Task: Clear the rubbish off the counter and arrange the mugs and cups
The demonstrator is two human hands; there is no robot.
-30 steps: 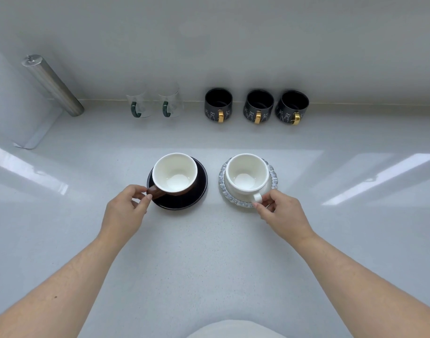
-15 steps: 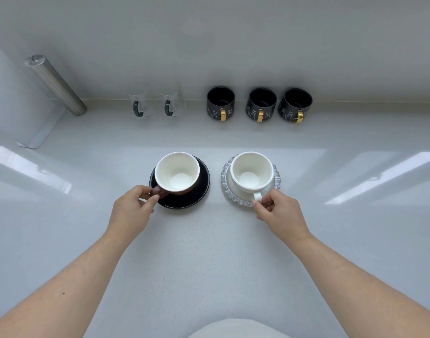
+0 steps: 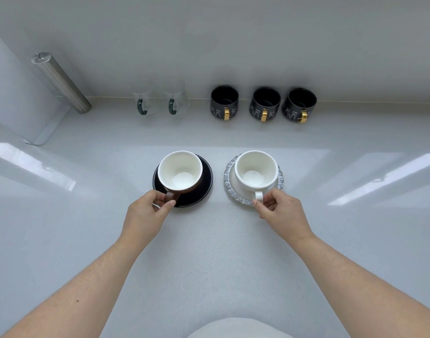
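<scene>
Head view, looking down, counter close

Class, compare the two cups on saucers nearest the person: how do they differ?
The left cup is brown outside; the right cup is white all over. The left cup sits on a plain black saucer, the right cup on a frilled, clear-edged saucer. Both are upright, empty, and pinched at the handle.

A ribbed metal cylinder stands at the back left corner of the worktop, close to the pale wall. Just to its left, a flat white board stands on the worktop's left side. The worktop is white, faintly speckled and glossy, with bright streaks of reflected light near its left and right edges.
</scene>
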